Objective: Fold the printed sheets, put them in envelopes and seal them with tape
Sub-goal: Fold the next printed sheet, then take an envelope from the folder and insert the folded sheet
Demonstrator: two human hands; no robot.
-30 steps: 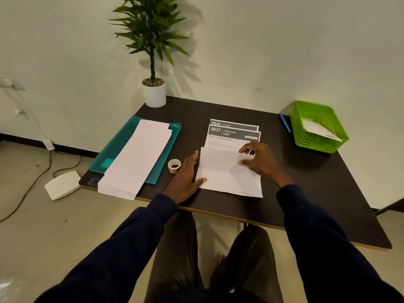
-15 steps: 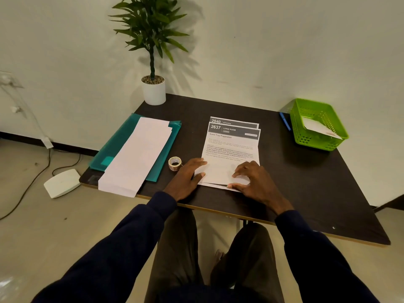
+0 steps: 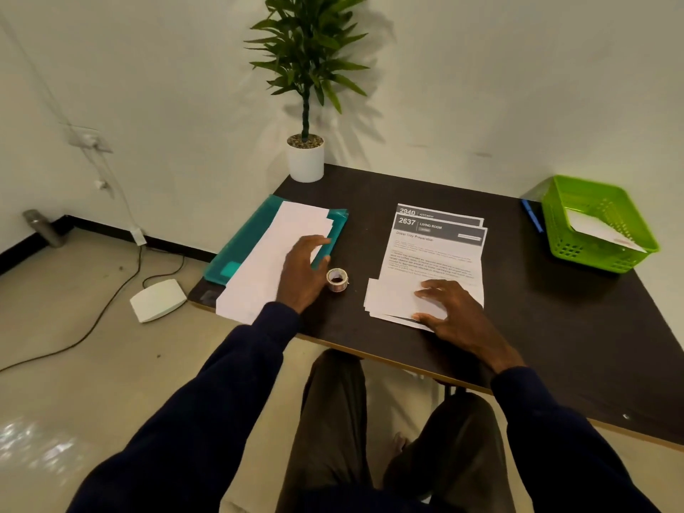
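Note:
A folded white sheet [image 3: 392,299] lies at the near end of the stack of printed sheets [image 3: 435,249] in the middle of the dark table. My right hand [image 3: 451,312] presses flat on that folded sheet with its fingers spread. A pile of long white envelopes [image 3: 274,261] rests on a teal folder [image 3: 240,242] at the left. My left hand [image 3: 303,272] lies over the right edge of the envelope pile, fingers extended. A small roll of tape [image 3: 337,279] stands between my two hands.
A green basket [image 3: 596,224] at the far right holds a white envelope; a blue pen [image 3: 532,215] lies beside it. A potted plant [image 3: 305,157] stands at the back edge. The table's front edge [image 3: 370,355] runs just above my knees. A white box and cables lie on the floor at the left.
My left hand left the folded sheet and moved left onto the envelope pile. My right hand stayed pressing the folded sheet. The camera view shifted a little to the left.

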